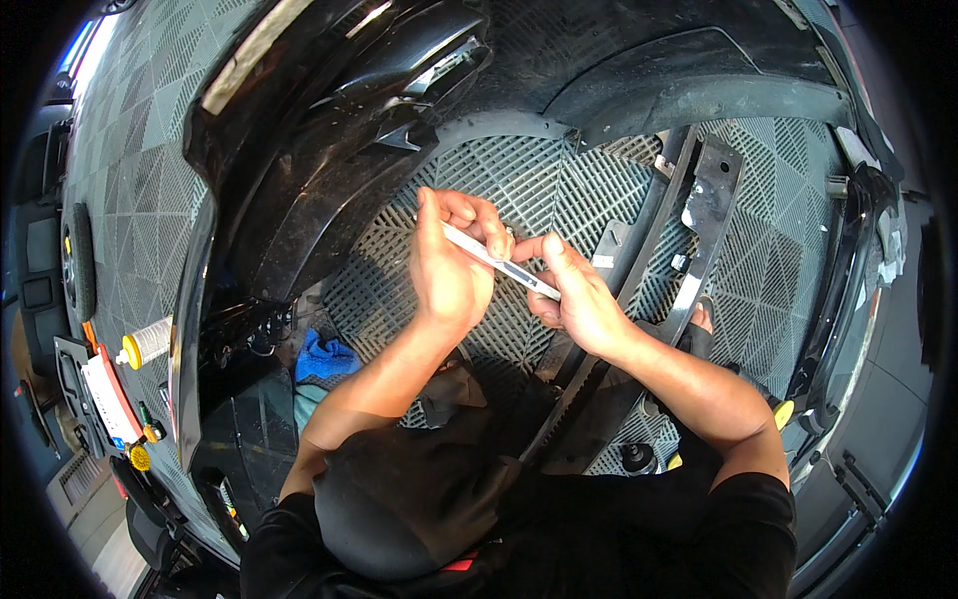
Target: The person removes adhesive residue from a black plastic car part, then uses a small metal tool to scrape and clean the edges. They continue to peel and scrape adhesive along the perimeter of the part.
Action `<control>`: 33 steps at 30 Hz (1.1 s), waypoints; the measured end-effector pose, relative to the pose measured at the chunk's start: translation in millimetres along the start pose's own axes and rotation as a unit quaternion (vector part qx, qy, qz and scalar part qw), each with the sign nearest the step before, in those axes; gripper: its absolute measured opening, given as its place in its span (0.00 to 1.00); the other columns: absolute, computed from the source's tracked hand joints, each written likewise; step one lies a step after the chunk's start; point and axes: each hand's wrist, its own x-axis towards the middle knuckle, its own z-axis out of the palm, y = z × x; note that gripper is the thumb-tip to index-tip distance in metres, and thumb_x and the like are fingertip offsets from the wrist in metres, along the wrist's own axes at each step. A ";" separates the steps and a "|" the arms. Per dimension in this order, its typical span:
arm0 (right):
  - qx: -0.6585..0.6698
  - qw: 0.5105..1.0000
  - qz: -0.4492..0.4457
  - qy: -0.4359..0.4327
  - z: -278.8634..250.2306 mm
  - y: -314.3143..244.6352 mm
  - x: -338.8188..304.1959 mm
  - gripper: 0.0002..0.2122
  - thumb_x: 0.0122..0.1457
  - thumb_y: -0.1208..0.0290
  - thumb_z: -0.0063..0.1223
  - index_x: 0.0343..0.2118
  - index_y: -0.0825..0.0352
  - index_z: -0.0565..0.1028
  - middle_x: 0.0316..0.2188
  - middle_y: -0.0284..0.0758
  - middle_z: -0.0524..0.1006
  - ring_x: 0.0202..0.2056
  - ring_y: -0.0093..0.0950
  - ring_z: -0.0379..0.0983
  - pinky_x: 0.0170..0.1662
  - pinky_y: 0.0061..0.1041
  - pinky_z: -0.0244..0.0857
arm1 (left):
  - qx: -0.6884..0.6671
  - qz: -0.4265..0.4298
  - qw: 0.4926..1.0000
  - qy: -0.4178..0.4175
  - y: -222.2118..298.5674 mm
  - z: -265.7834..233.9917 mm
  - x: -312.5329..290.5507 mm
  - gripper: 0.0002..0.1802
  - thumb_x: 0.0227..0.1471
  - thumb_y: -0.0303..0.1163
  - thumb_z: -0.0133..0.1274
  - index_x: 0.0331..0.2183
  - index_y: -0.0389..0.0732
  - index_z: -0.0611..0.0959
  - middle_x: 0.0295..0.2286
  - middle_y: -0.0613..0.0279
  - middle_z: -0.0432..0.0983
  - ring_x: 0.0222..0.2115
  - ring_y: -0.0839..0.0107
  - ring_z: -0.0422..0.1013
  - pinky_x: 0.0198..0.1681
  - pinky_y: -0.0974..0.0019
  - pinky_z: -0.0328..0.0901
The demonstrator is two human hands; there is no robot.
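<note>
A slim pale knife [519,275] with a dark slot along its handle, like a snap-off cutter, lies slantwise between my two hands over the grated floor. My left hand [451,270] is closed at its upper end, thumb up and fingers curled over it. The lower end is pinched between the thumb and fingers of my right hand [587,304]. Whether a blade sticks out is hidden by my left hand. Beyond my left hand curves a large glossy black car body panel [329,200]; a dark liner-like part [649,85] arches along the far side.
Long dark bars [704,200] slant past my right forearm. A blue cloth [324,357] lies beside my left forearm. At far left are a white bottle with a yellow cap [148,343] and a red-and-white box [110,397]. Grated tiles [519,180] cover the floor.
</note>
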 end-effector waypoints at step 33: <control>0.123 0.984 0.007 -0.131 -14.2 28.9 17.9 0.20 0.72 0.54 0.43 0.48 0.68 0.78 0.29 0.31 0.78 0.27 0.20 0.73 0.32 0.19 0.67 | -0.028 -0.042 0.999 0.010 6.3 -15.8 17.1 0.28 0.69 0.59 0.36 0.32 0.44 0.72 0.26 0.59 0.71 0.28 0.64 0.70 0.37 0.58 0.69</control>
